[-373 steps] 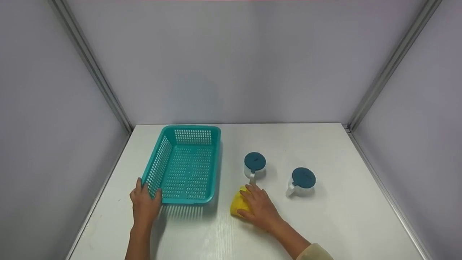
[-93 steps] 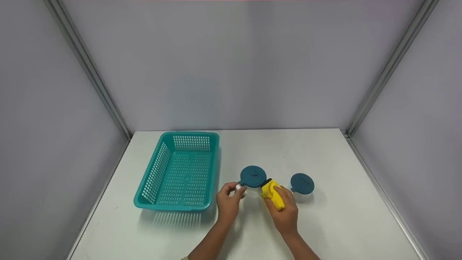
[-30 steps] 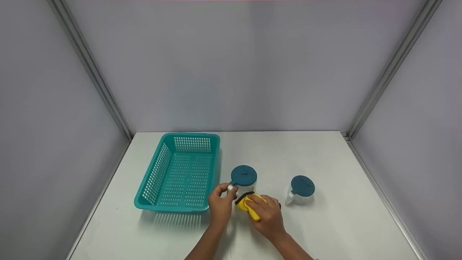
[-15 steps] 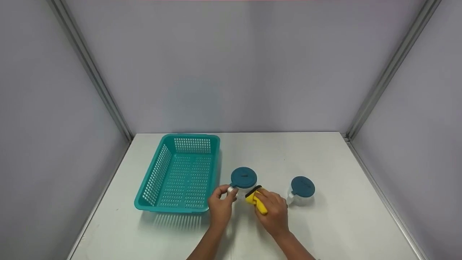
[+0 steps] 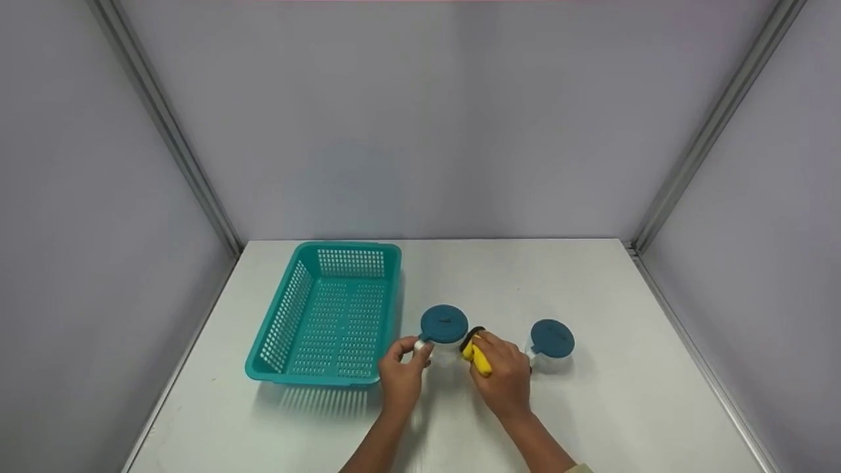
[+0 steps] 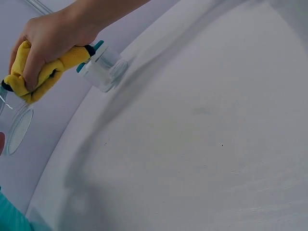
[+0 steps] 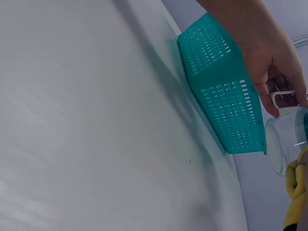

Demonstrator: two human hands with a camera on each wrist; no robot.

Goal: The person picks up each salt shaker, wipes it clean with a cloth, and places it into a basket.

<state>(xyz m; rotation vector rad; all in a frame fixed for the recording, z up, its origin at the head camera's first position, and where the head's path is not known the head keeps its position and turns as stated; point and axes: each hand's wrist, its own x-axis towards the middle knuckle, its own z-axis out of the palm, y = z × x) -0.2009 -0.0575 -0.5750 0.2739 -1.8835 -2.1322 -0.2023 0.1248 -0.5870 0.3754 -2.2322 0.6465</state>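
Raised off the table is a clear glass mug (image 5: 444, 324) with a dark teal lid. My left hand (image 5: 402, 374) pinches its white handle between thumb and fingers. A bunched yellow cloth (image 5: 479, 361) with black edging is gripped in my right hand (image 5: 504, 378), up against the mug's right side. In the right wrist view the underside of this glass mug (image 7: 276, 147) shows, with the yellow cloth (image 7: 296, 183) at its wall. A second lidded glass mug (image 5: 552, 338) stands on the table just right of my right hand; the left wrist view shows that mug (image 6: 103, 70) upright behind the cloth.
A teal perforated plastic basket (image 5: 318, 380) with nothing in it sits left of my left hand. The white table (image 5: 631, 407) is bounded by grey panels at the back and both sides.
Earlier my left hand was at the basket and both mugs stood on the table. Over the last second, my right hand slid the cloth from the held mug's front round to its right side.
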